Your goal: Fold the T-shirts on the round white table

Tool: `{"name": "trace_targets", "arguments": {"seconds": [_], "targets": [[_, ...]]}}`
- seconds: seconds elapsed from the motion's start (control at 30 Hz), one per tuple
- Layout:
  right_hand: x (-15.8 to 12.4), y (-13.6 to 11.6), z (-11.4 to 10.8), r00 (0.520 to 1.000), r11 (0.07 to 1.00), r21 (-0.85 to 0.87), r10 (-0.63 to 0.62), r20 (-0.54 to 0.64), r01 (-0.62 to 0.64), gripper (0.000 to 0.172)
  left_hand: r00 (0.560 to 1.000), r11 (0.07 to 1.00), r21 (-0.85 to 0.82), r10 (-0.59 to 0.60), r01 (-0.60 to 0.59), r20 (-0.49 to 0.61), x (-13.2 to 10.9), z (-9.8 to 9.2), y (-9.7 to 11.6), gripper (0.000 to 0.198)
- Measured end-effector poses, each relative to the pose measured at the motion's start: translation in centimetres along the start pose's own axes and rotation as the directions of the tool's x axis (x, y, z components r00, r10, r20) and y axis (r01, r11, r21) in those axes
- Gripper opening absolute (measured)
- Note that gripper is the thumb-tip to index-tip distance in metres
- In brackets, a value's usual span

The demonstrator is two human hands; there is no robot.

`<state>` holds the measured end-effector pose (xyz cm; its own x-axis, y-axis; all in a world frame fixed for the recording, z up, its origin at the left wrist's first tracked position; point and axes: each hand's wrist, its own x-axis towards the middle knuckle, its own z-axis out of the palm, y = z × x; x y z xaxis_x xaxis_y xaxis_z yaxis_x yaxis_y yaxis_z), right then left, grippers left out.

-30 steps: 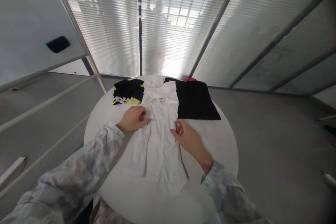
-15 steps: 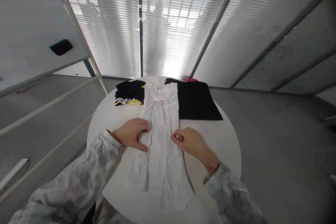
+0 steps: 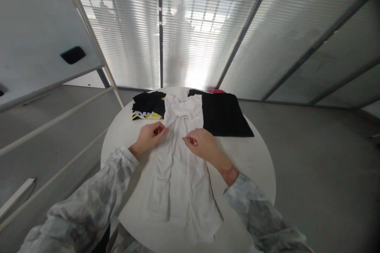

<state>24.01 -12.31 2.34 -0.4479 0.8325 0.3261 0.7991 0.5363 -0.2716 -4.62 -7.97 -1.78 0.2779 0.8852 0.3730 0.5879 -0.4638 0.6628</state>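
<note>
Left hand (image 3: 149, 136) and right hand (image 3: 201, 145) pinch, fingers curled.

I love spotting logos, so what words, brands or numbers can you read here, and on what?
White lettering with yellow on the black printed shirt: too blurred and folded to read.
White garment, plain black garment, table: no text visible.

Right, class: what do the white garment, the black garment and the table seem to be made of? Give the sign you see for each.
The white garment: soft woven or knit cloth, likely cotton; matt, it creases and bunches where the left hand and right hand pinch it. The black garment: similar matt cloth, folded flat. The table: hard, smooth white top, perhaps laminate; faint sheen.
</note>
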Motion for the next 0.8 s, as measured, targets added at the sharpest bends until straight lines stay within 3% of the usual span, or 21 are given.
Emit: {"name": "trace_targets", "arguments": {"seconds": [0.07, 0.17, 0.3, 0.4, 0.5, 0.8], "targets": [[2.0, -0.7, 1.4, 0.997, 0.995, 0.070, 0.067, -0.034, -0.064, 0.023, 0.994, 0.993, 0.061, -0.094, 0.098, -0.059, 1.6, 0.5, -0.6, 0.034], [3.5, -1.4, 4.2, 0.988, 0.982, 0.145, 0.134, -0.077, -0.122, 0.008, 0.983, 0.975, 0.134, -0.171, 0.178, -0.061, 3.2, 0.8, -1.4, 0.032], [3.2, -2.1, 6.7, 0.985, 0.986, 0.114, 0.134, -0.110, -0.121, 0.019, 0.993, 0.970, 0.214, -0.117, 0.115, -0.007, 3.9, 1.0, -2.4, 0.036], [2.8, -2.2, 7.1, 0.989, 0.989, 0.096, 0.122, -0.089, -0.114, 0.023, 0.983, 0.957, 0.226, -0.185, 0.182, -0.008, 4.4, 1.3, -2.8, 0.038], [2.9, -2.0, 7.1, 0.993, 0.989, 0.121, 0.098, -0.069, -0.089, 0.015, 0.968, 0.946, 0.208, -0.252, 0.250, -0.020, 5.2, 1.7, -3.1, 0.039], [2.6, -2.1, 6.8, 0.991, 0.988, 0.144, 0.079, -0.110, -0.063, 0.007, 0.975, 0.972, 0.081, -0.216, 0.219, -0.050, 5.4, 1.8, -3.9, 0.042]]}}
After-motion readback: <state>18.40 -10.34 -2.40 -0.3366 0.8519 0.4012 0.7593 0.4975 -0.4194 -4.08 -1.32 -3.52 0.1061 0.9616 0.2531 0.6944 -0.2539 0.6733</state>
